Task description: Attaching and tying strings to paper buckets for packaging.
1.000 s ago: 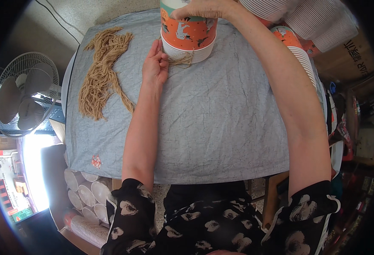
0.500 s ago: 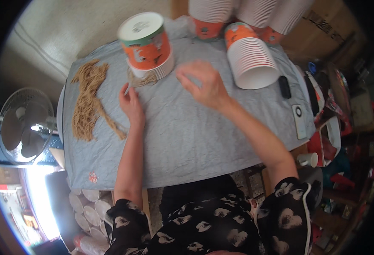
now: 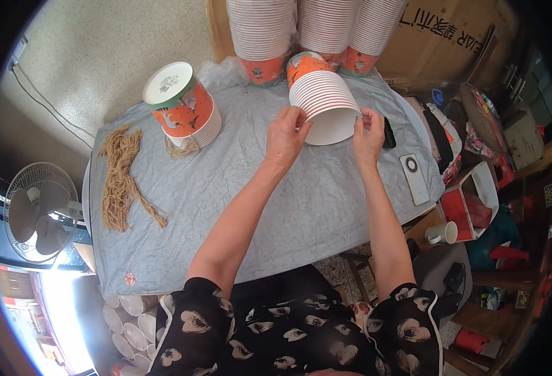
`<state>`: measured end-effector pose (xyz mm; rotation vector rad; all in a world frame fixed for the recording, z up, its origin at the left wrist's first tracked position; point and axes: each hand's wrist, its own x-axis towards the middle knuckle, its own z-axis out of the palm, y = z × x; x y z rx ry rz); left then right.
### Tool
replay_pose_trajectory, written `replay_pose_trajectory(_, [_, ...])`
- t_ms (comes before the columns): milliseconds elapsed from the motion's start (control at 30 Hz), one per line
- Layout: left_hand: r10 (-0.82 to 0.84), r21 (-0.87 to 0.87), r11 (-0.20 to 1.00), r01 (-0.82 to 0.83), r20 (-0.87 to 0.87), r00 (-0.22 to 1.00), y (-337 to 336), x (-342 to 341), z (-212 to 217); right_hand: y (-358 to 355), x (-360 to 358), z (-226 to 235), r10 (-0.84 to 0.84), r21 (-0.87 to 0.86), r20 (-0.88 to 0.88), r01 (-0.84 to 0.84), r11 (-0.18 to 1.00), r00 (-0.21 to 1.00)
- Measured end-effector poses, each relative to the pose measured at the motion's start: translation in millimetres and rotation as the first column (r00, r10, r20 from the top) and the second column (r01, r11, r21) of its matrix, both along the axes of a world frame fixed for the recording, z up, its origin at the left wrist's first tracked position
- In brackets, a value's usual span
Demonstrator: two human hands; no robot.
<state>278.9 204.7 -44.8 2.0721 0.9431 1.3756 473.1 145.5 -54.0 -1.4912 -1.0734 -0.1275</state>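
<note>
A nested stack of orange-and-white paper tubs lies on its side, open mouth toward me. My left hand pinches the left edge of the nearest tub's rim, thumb and fingers closed on it. On the opposite edge, the fingers of my right hand close on the same rim. To the left stands a second stack of tubs, upside down, its green-edged white base on top. A little tan twine lies against that stack's lower rims. Farther left is a loose bundle of twine strands.
Tall stacks of tubs in clear plastic rise at the back. A black object and a phone lie right of my right hand. A white mug stands beyond the right table edge; a fan is at far left.
Both hands have moved right, from the upright stack and the middle of the table to the lying stack, and have taken its front rim. The view has shifted too.
</note>
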Motion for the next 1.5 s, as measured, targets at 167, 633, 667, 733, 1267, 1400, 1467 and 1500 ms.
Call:
replay_pose_trajectory(167, [0.119, 0.078, 0.991, -0.11, -0.125, 0.985, -6, 11, -7, -2, 20, -6, 0.052, -0.078, 0.01, -0.051, 0.996, 0.999])
replay_pose_trajectory(633, [0.06, 0.044, 0.997, -0.06, -0.002, 0.998, -69, 3, 18, -49, 46, 18, 0.387, -0.137, -0.241, -0.426, 0.894, 0.89])
replay_pose_trajectory(667, [0.044, -0.018, 0.999, -0.043, 0.08, 0.996, -80, -9, 30, -60, 40, 29, 0.472, -0.068, -0.347, -0.524, 0.849, 0.811])
replay_pose_trajectory(733, [0.067, -0.127, 0.99, -0.057, 0.079, 0.995, -97, -40, 48, -89, 19, 56, 0.562, -0.051, -0.457, -0.651, 0.757, 0.689])
replay_pose_trajectory(1267, [0.19, -0.718, 0.695, 0.044, 0.242, 0.952, -163, -232, 4, -161, -161, -25, 0.683, -0.245, -0.571, -0.888, 0.389, 0.456])
replay_pose_trajectory(1400, [0.212, -0.737, 0.666, 0.114, 0.333, 0.919, -172, -247, -10, -167, -177, -14, 0.715, -0.239, -0.523, -0.885, 0.4, 0.464])
replay_pose_trajectory(1467, [0.223, -0.75, 0.644, 0.152, 0.375, 0.9, -175, -251, -14, -170, -185, -3, 0.729, -0.249, -0.484, -0.875, 0.416, 0.484])
replay_pose_trajectory(1500, [0.239, -0.765, 0.611, 0.203, 0.423, 0.874, -177, -251, -13, -172, -188, 0, 0.745, -0.232, -0.447, -0.869, 0.438, 0.495])
